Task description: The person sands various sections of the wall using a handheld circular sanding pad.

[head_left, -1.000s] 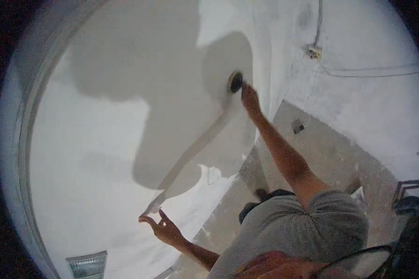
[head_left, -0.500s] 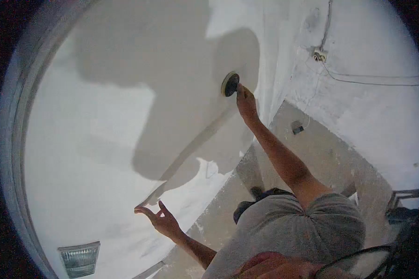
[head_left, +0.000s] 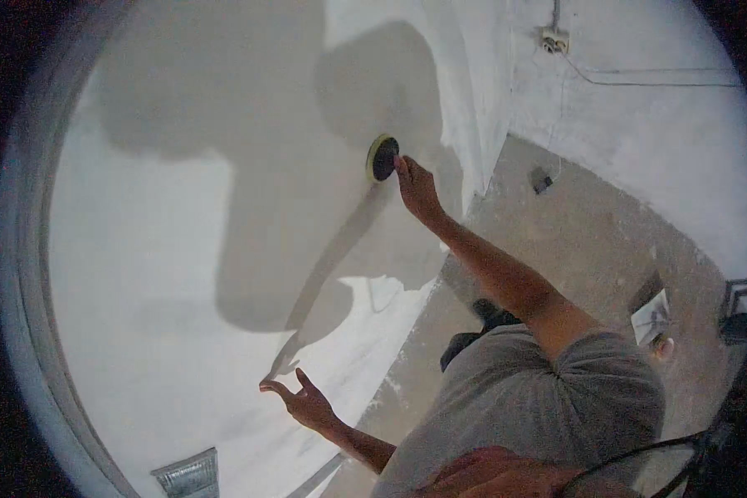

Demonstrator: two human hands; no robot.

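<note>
My right hand (head_left: 418,189) grips a round dark disc pad (head_left: 383,158) with a yellowish edge, its flat side facing the pale wall (head_left: 141,249). Whether the pad touches the wall is hard to tell. Lower left, my left hand (head_left: 309,405) holds nothing; its thumb and fingers are spread, with the fingertips at the wall surface. Large shadows of the head, body and arms fall across the wall around both hands.
An open electrical box (head_left: 554,40) with wires sits on the right-hand wall. On the floor (head_left: 581,216) lie a small dark object (head_left: 543,184) and a whitish sheet-like item (head_left: 651,318). A ribbed glassy fixture (head_left: 188,475) shows at lower left. A dark frame (head_left: 739,311) stands at far right.
The disc pad and my right hand have moved left in view. My left hand, still spread, appears slightly lower and further right than half a second ago. The camera view has shifted too.
</note>
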